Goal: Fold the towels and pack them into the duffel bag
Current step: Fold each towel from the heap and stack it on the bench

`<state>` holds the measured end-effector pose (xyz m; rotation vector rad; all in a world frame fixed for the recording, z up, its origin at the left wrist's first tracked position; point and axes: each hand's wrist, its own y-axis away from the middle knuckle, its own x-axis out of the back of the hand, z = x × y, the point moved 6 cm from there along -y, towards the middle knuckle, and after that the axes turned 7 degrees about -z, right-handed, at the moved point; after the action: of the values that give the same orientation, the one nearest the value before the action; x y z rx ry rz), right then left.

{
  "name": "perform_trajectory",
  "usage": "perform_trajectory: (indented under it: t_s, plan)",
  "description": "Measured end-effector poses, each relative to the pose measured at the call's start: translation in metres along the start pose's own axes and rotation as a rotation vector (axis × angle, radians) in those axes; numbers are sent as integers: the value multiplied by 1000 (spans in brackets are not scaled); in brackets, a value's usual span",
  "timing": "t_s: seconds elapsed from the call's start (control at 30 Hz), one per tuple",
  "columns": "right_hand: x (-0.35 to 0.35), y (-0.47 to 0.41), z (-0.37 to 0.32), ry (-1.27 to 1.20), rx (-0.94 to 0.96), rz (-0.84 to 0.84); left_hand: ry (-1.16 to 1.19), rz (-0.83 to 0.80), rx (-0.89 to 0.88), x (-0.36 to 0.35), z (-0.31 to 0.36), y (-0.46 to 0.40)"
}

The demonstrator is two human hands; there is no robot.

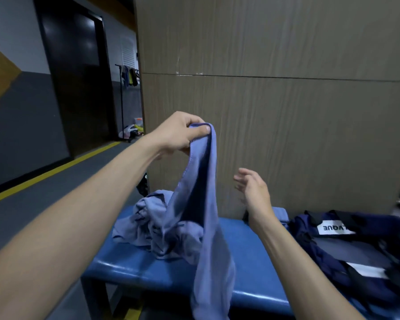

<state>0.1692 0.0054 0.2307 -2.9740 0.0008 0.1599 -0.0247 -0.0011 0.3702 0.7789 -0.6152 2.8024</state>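
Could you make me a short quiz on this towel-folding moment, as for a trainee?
1. True or false: the left hand pinches the hanging towel at its top.
2. What is the right hand holding? A) the towel B) nothing C) the duffel bag
3. Fill in: the crumpled towels lie on a blue ____.

Key: 1 true; 2 B; 3 bench.

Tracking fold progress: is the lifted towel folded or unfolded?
Unfolded: the towel hangs long and loose from the left hand, which pinches its top end.
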Motion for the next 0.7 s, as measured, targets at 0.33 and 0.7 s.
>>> perform_trajectory:
  t_s: [0.33,0.7]
  plan:
    - [-13,25,-85,306,444,-280,-66,-190,-69,-63,29,3]
    - [20,5,-89,361,457,-1,70,-582,171,-120,-53,56]
